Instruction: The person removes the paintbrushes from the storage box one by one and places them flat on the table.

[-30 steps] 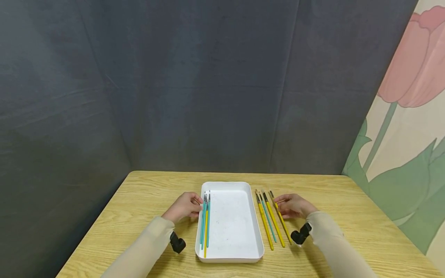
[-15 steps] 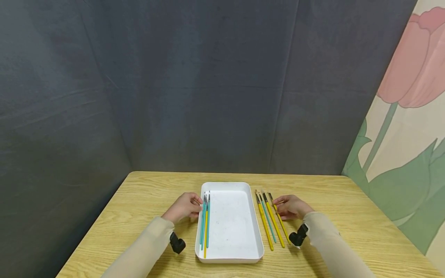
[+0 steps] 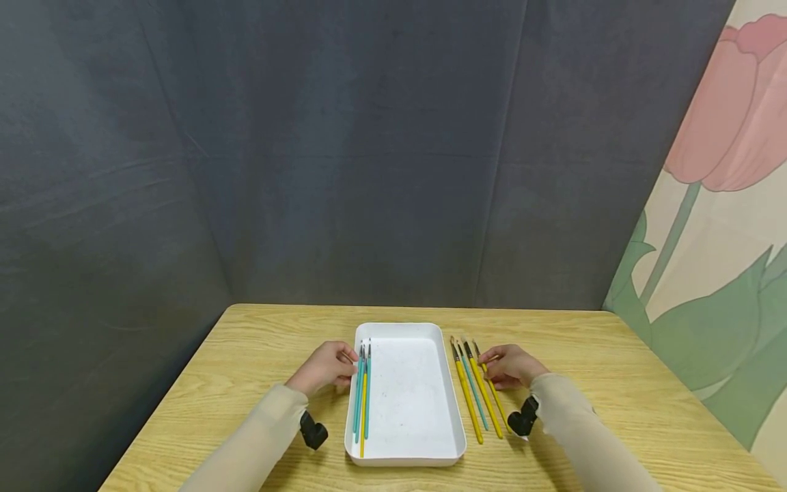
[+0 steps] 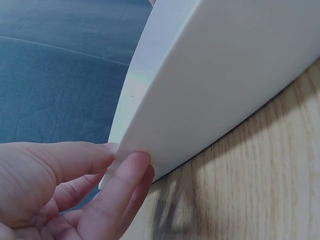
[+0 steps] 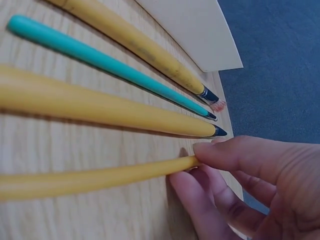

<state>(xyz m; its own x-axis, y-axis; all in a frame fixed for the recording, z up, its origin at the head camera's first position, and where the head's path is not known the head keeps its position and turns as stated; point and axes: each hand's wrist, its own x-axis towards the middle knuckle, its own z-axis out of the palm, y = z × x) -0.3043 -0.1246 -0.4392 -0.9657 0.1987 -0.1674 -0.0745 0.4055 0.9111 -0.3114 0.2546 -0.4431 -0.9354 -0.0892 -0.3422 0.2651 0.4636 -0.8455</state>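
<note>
My left hand [image 3: 328, 365] pinches the left rim of a white tray [image 3: 408, 400], thumb on the rim and fingers against the outer wall [image 4: 210, 85] in the left wrist view. Inside the tray, teal and yellow paintbrushes [image 3: 368, 400] lie lengthwise along that left side. Right of the tray, my right hand [image 3: 513, 365] holds the outermost yellow paintbrush [image 5: 100, 181] between thumb and fingers near its bristle end, which the hand hides in the right wrist view. Beside it lie a thicker yellow paintbrush [image 5: 115, 111], a teal paintbrush [image 5: 105, 64] and another yellow paintbrush [image 5: 135, 45].
Everything stands on a wood-grain table [image 3: 277, 335]. A dark grey curtain [image 3: 369, 171] hangs behind its far edge, and a wall with a painted tulip [image 3: 719, 116] rises at the right. Each wrist carries a small black camera [image 3: 313, 430].
My right hand has moved slightly left, bringing the outermost yellow paintbrush closer to the other brushes on the table. The left hand and the tray have stayed put.
</note>
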